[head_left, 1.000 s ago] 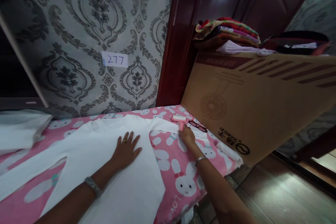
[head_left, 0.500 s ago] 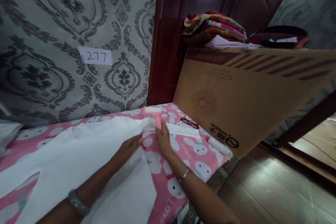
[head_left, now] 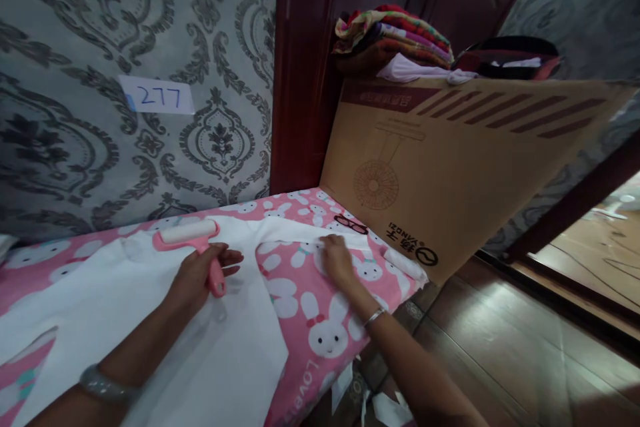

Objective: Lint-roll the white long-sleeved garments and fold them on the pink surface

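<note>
A pink lint roller [head_left: 216,275] with a white roll is held in my left hand [head_left: 197,273], its handle caught by the thumb while the other fingers stretch past it. Under it a white long-sleeved shirt [head_left: 110,307] lies spread out, one sleeve [head_left: 287,230] reaching right. At that sleeve, near the cuff end, my right hand [head_left: 337,259] has its fingers curled on the fabric. The fingertips are partly hidden.
Pink rabbit-print cloth [head_left: 295,360] covers the surface. Dark-framed glasses [head_left: 351,224] and a white roll [head_left: 406,264] lie to the right. A large cardboard box [head_left: 450,167] stands behind, with folded colourful fabrics [head_left: 395,37] on top. White scraps [head_left: 393,410] lie on the floor.
The lint roller has passed from my right hand to my left and moved left over the shirt. My right hand has shifted right along the sleeve. The view has turned slightly.
</note>
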A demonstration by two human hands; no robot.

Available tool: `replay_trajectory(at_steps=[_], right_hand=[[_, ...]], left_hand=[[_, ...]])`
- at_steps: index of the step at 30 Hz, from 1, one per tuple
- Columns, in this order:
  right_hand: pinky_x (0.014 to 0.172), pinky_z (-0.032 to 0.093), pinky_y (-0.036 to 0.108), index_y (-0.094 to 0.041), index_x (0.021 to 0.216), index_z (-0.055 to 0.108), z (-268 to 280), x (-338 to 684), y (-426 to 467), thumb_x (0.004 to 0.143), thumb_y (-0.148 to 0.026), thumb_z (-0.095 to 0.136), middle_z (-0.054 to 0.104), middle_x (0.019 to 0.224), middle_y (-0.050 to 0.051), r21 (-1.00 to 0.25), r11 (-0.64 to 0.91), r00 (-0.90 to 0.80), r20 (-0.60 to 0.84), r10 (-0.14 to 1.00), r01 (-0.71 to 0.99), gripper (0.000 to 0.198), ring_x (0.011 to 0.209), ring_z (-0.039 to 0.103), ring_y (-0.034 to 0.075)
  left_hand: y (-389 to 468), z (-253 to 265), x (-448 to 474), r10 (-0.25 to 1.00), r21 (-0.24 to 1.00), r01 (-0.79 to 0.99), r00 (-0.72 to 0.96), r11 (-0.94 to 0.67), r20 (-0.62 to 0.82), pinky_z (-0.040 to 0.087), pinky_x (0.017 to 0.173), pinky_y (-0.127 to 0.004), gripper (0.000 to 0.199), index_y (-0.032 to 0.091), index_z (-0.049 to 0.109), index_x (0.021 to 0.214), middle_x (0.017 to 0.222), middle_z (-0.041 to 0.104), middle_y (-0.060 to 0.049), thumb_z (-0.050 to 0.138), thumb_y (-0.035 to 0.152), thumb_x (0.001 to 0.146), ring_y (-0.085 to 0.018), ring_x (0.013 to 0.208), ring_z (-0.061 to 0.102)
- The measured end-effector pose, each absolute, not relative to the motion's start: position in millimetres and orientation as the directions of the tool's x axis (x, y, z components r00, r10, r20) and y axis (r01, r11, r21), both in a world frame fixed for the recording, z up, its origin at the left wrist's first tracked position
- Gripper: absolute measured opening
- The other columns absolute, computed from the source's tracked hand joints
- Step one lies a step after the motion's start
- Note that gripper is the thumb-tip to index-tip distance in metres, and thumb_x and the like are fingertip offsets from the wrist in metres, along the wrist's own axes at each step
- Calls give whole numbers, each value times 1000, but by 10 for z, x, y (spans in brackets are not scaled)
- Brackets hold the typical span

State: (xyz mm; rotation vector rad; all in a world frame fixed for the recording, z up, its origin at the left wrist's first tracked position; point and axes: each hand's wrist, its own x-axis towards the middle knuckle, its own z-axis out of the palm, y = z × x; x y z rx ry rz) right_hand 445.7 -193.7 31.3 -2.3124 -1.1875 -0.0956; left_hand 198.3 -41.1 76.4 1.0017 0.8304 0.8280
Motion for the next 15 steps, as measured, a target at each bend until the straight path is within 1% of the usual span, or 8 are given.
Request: replay_trajectory(at_steps=[2, 3, 4, 5, 7, 10, 13, 15], right_hand=[[93, 45, 32, -13, 125, 64, 230, 4776, -2062, 91, -6, 42, 62, 128, 15, -198, -618, 649, 252, 718, 761, 42, 120, 51, 25], [91, 44, 31, -13, 123, 64, 195, 4890, -2102, 91, -6, 41, 62, 126, 16, -124, -642, 652, 229, 723, 756, 40, 119, 51, 25], [90, 44, 30, -12, 121, 65, 166, 4973, -2128, 92, -5, 40, 63, 124, 16, -77, -650, 650, 211, 730, 756, 39, 117, 52, 25], [89, 43, 30, -11, 117, 66, 148, 5031, -2141, 91, -4, 40, 64, 121, 17, -55, -649, 645, 198, 738, 759, 37, 116, 53, 25], [89, 42, 29, -8, 110, 68, 146, 5089, -2146, 91, -3, 40, 66, 115, 18, -50, -640, 636, 188, 748, 767, 35, 112, 56, 25], [88, 42, 28, -7, 110, 67, 220, 5128, -2168, 94, -5, 36, 67, 113, 18, -49, -640, 635, 208, 744, 767, 35, 108, 59, 23], [91, 41, 27, -8, 117, 66, 312, 5190, -2280, 96, -7, 34, 66, 118, 18, -61, -650, 632, 321, 705, 757, 38, 111, 58, 22], [93, 41, 29, -9, 118, 67, 325, 5226, -2394, 95, -8, 37, 66, 119, 18, -57, -653, 614, 411, 674, 755, 38, 113, 58, 24]], left_hand=[[-380, 727, 1856, 886, 933, -156, 396, 324, -241, 61, 65, -34, 12, 12, 66, 76, 73, 75, -12, 66, 23, 72, -25, 73, 73], [-379, 704, 1803, 891, 932, -143, 373, 332, -260, 61, 63, -32, 11, 12, 66, 77, 73, 75, -12, 66, 23, 73, -24, 71, 73], [-386, 680, 1758, 894, 930, -135, 353, 341, -277, 60, 61, -31, 11, 12, 66, 78, 72, 74, -12, 66, 22, 74, -23, 69, 72], [-398, 657, 1722, 896, 928, -130, 336, 350, -291, 59, 59, -29, 11, 12, 66, 79, 72, 74, -11, 66, 23, 74, -22, 68, 72], [-427, 624, 1669, 900, 925, -125, 306, 360, -309, 58, 56, -28, 11, 13, 66, 80, 71, 74, -11, 66, 22, 75, -21, 66, 71], [-460, 610, 1616, 907, 924, -125, 278, 362, -317, 56, 54, -27, 11, 13, 66, 80, 69, 73, -10, 66, 22, 74, -21, 63, 70], [-460, 616, 1574, 909, 925, -119, 266, 361, -321, 54, 52, -26, 11, 13, 65, 78, 66, 72, -9, 67, 23, 72, -20, 62, 69], [-450, 616, 1556, 912, 928, -117, 263, 353, -314, 54, 52, -25, 12, 13, 65, 77, 65, 71, -8, 68, 24, 71, -19, 60, 68]])
